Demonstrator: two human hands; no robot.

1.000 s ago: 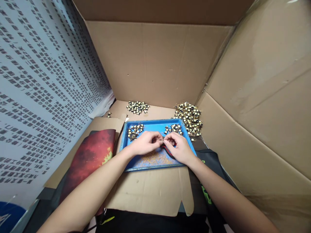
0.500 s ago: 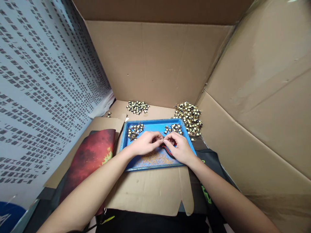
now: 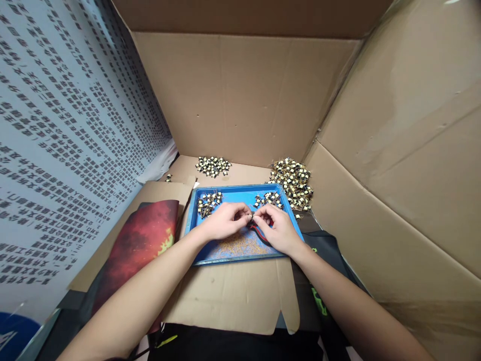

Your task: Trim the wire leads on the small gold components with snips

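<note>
I look down at a shallow blue plastic tray (image 3: pixel 285 200) which lies on flattened brown cardboard (image 3: pixel 233 296) on the bench. My two hands meet over the middle of this tray. The left hand (image 3: pixel 225 220) comes from the left, with its fingers curled and thumb and forefinger pressed together on one small black and cream wound component (image 3: pixel 251 217). The right hand (image 3: pixel 276 228) comes from the right and is also closed; its fingertips touch the same small piece from the other side. It also keeps a small tool with red and black handles (image 3: pixel 257 231), whose handles run from the fingertips toward the near right, under the palm. I cannot tell whether the tool tip already bites the component.

So the small piece lies exactly between the two hands, equally close to both, just above the tray floor.

On the tray there is a little heap of similar components at the far left corner (image 3: pixel 208 203) and another at the far right (image 3: pixel 268 199). Fine golden wire clippings (image 3: pixel 240 245) cover the near part of the tray. Beyond the tray, two bigger heaps rest on the cardboard, one far left (image 3: pixel 213 166) and one far right (image 3: pixel 293 183). A red printed mat (image 3: pixel 143 240) lies to the left.
</note>
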